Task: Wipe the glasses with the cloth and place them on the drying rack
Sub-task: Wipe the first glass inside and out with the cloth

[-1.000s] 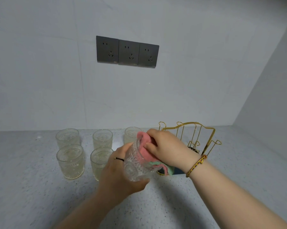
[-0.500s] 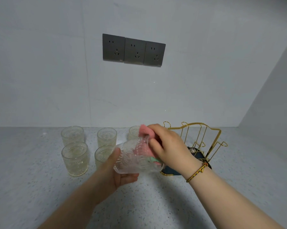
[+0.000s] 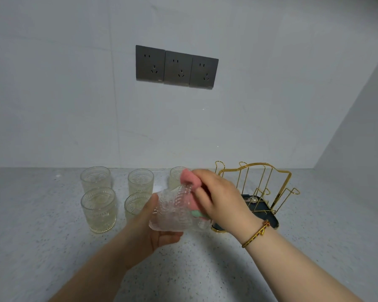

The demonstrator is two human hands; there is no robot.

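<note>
glass (image 3: 172, 211) — held above the desk (image 3: 205, 269), tipped on its side, long axis left-right, mouth rightward | left hand (image 3: 150, 228) curls round its base | right hand (image 3: 218, 197) pinches the cloth (image 3: 189, 178) at the mouth | drying rack (image 3: 260, 192) lies right, behind the right hand — the nearer one.

No readable text, brand, label or number appears anywhere; the grey wall sockets (image 3: 176, 69) seem unmarked, though fine print could escape this view.

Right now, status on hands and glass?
Left hand grips glass sideways. Right hand pushes pink cloth into it. Drying rack holds no glass, nothing between.
</note>
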